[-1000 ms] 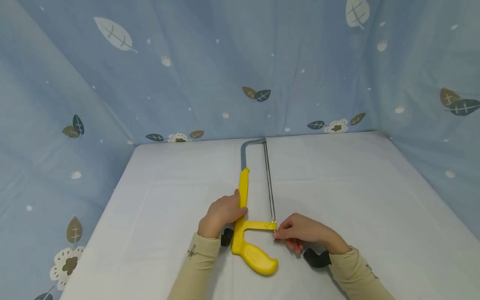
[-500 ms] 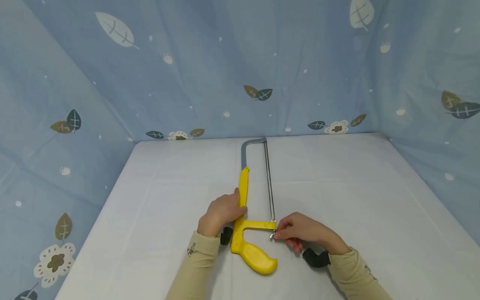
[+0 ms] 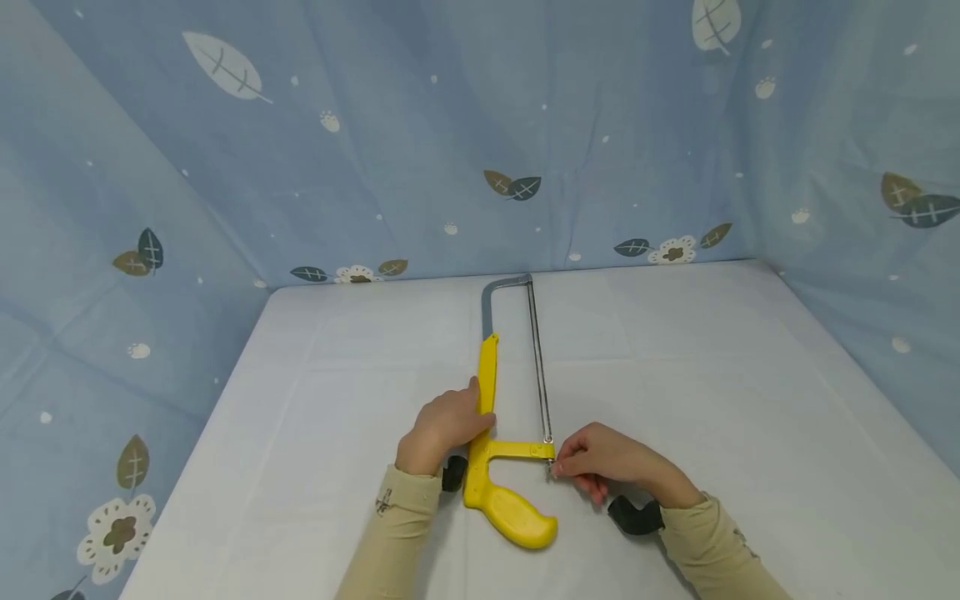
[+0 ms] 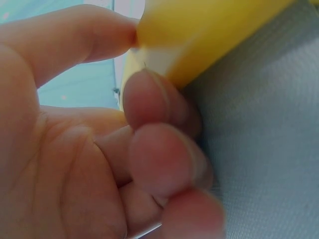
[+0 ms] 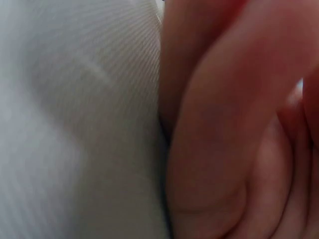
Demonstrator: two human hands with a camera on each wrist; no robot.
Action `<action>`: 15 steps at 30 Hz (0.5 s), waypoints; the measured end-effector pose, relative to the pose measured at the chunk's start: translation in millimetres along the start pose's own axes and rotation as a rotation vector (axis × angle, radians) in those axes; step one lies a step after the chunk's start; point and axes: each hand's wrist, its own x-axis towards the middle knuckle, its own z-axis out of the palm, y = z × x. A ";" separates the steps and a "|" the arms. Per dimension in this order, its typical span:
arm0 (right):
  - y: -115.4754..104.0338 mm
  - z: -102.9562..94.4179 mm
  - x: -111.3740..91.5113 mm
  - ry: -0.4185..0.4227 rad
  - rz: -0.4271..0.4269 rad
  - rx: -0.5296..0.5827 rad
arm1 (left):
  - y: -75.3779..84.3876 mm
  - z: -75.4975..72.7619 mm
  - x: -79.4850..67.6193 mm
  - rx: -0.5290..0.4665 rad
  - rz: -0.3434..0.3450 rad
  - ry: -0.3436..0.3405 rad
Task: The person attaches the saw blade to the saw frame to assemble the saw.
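A hacksaw [image 3: 517,517] lies flat, its yellow pistol grip toward me and its grey metal bow at the far end. Along its right side runs the thin blade [image 3: 538,367]. My left hand [image 3: 444,425] grips the yellow part of the frame; thumb and fingertips meet the yellow frame [image 4: 199,35] in the left wrist view. At the near end of the blade, below the yellow crossarm, sits a small metal wing nut [image 3: 550,472]. My right hand [image 3: 600,457] pinches it between thumb and forefinger. Only curled fingers [image 5: 224,119] and cloth show in the right wrist view.
A white cloth covers the table [image 3: 360,350]. Blue patterned curtains [image 3: 420,133] hang at the back and both sides. Black camera mounts [image 3: 634,517] sit under both wrists, the right one close to the table.
The wing nut shows at a different angle in each frame, turning at the fingertips of my right hand. My left hand and the hacksaw stay in place; the head view shifts slightly.
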 end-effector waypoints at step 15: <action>0.1 1.9 -2.4 -0.051 -0.017 -0.015 | 1.0 0.3 -2.3 -0.023 0.003 0.001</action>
